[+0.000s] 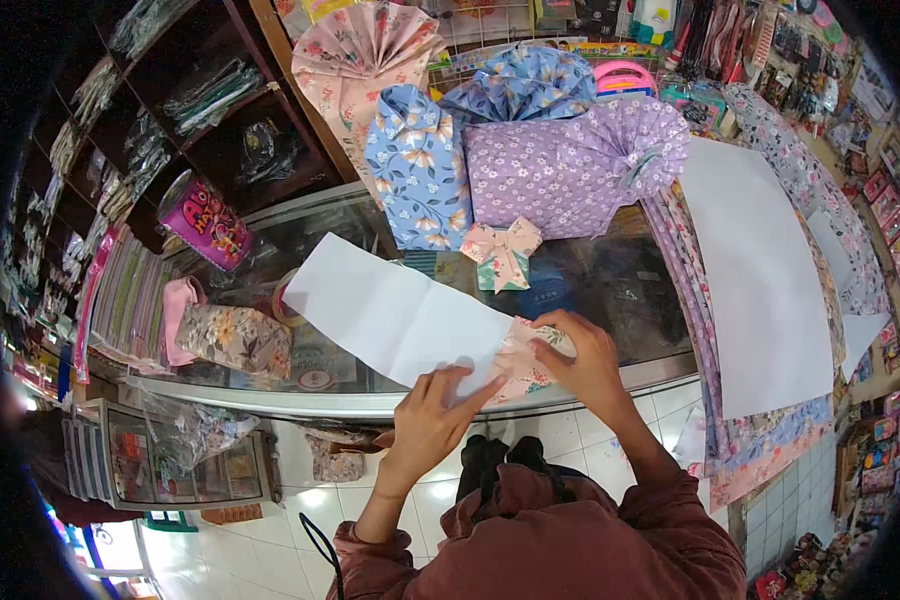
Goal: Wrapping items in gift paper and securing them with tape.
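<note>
A long strip of floral wrapping paper lies with its white back (405, 315) upward across the glass counter. Its right end is turned over, so the pink floral side (529, 356) shows there. My left hand (439, 409) rests on the paper beside the fold, fingers apart and one fingertip along the turned-over part. The folded end is between the thumb and fingers of my right hand (585, 356). Just beyond the paper stands a small green box with a pink floral bow (502, 255).
Behind stand a blue floral shirt-shaped package (418, 172) and a purple floral package (547, 176). At left are a floral-wrapped parcel (232, 337), a tape roll (279, 300) and a purple can (206, 221). Large paper sheets (754, 277) hang over the counter's right side. The metal counter edge (270, 397) runs before me.
</note>
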A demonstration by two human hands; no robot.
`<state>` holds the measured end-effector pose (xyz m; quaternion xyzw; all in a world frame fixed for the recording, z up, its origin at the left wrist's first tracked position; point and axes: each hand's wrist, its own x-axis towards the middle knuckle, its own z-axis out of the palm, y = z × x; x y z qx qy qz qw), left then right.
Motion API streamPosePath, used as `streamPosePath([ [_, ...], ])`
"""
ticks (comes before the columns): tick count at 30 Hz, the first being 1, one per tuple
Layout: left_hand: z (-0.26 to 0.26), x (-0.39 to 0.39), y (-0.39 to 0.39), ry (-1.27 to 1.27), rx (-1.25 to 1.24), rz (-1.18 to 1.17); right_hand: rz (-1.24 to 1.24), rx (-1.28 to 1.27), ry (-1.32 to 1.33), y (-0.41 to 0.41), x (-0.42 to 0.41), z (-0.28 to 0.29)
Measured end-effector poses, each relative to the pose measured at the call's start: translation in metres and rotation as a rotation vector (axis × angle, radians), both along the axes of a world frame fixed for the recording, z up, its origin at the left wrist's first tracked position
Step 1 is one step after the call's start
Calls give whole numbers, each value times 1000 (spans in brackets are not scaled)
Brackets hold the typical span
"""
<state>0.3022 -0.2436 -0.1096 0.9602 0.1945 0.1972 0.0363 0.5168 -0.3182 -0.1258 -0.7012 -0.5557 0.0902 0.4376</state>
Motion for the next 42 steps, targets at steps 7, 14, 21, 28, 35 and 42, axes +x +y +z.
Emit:
streamPosePath([
  [7, 7, -1, 2, 35, -178, 9, -20, -32, -58, 2, -2, 0],
  [14, 5, -5, 8, 21, -108, -45, -39, -59, -70, 3, -6, 5],
  [21, 7, -4, 15, -12, -226, -100, -45, -26, -61, 4, -5, 2],
  [28, 9, -9, 38, -3, -590, -174, -61, -57, -91, 4, -6, 1],
  [35, 9, -4, 49, 105, -333, -466, -72, -43, -119, 6, -8, 4],
  [42, 6, -4, 47, 172, -298, -440, -81, 7, -47, 7, -9, 1],
])
